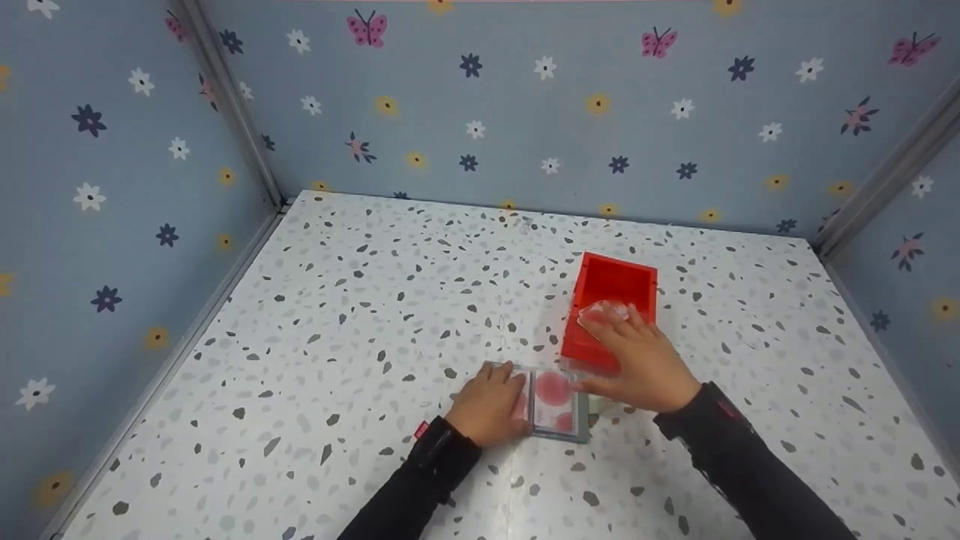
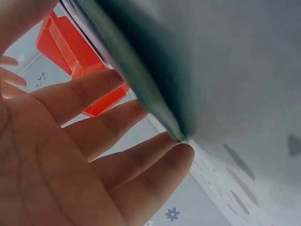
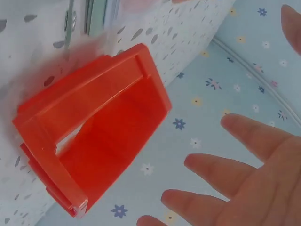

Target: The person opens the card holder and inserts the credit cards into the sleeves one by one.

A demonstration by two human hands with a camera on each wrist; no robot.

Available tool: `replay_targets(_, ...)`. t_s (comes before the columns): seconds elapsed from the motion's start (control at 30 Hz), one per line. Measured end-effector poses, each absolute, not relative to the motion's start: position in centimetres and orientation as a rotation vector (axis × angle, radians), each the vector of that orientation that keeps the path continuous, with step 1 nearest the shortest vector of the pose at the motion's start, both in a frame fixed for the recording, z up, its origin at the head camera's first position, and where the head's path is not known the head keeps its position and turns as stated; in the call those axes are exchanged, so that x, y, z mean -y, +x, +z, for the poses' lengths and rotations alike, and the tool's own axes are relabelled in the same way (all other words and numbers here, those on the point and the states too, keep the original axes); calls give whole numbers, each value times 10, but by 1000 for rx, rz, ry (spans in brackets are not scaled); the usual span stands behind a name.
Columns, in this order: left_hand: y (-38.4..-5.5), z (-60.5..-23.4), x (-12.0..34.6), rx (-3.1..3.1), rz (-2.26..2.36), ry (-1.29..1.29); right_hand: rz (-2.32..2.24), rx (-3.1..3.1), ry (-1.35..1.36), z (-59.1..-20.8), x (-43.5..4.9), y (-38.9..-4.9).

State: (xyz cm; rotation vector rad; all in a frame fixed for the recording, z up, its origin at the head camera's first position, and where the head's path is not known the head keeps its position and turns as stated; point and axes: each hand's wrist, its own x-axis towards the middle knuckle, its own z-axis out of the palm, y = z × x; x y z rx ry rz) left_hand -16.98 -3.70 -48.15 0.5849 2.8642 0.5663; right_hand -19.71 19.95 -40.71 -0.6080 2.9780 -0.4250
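A small booklet with a grey-green cover (image 1: 583, 427) lies spread on the table, with pink-dotted cards (image 1: 553, 388) showing in its clear pages. My left hand (image 1: 487, 405) rests over the left page; in the left wrist view its fairly straight fingers touch the cover's edge (image 2: 136, 80). Beyond the booklet stands a red bin (image 1: 619, 277). My right hand (image 1: 649, 367) hovers over the bin's near end, fingers spread, gripping nothing in the right wrist view. By its fingertips a pink-and-white card (image 1: 598, 313) shows at the bin; whether the fingers touch it is unclear.
The speckled white table (image 1: 375, 300) runs back to a flowered blue wall (image 1: 517, 112). More flowered panels stand at left and right, joined by grey metal strips (image 1: 240, 112). A pale green piece (image 1: 597, 405) sticks out beside the booklet's right edge.
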Motion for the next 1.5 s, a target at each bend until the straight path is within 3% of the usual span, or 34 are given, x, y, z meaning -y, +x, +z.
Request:
replay_targets(0.87,-170,-483,38,-2873,560,567,-164,-2808,-206,-433,-189,-296)
replay_targets(1.5,-170,-484,37,-2869,552,567,-183,-2842,-110,-462,-192,-309)
